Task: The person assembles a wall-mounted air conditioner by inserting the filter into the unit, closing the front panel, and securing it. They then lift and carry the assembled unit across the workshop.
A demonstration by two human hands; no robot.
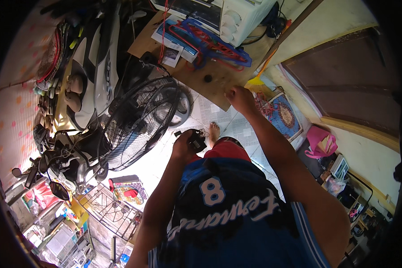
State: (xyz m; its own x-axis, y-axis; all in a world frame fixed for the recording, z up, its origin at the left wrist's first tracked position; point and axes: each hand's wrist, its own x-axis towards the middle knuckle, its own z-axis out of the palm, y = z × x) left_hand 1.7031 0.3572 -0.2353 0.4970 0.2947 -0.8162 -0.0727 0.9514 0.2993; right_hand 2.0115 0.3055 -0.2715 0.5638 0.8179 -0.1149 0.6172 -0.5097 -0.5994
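Clearly, the left hand [183, 145] has its fingers wrapped round a small black boxy part [196, 140] with short wires, held above the tiled floor [210, 111]; the right hand [240, 98] rests fingers curled on the wooden surface [201, 73], holding nothing visible.

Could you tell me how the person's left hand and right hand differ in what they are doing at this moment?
The left hand is closed around a small black part, held near the body; the right hand holds nothing visible, fingers resting on the wooden board. The left arm is bent, the right stretched forward. Both are bare.
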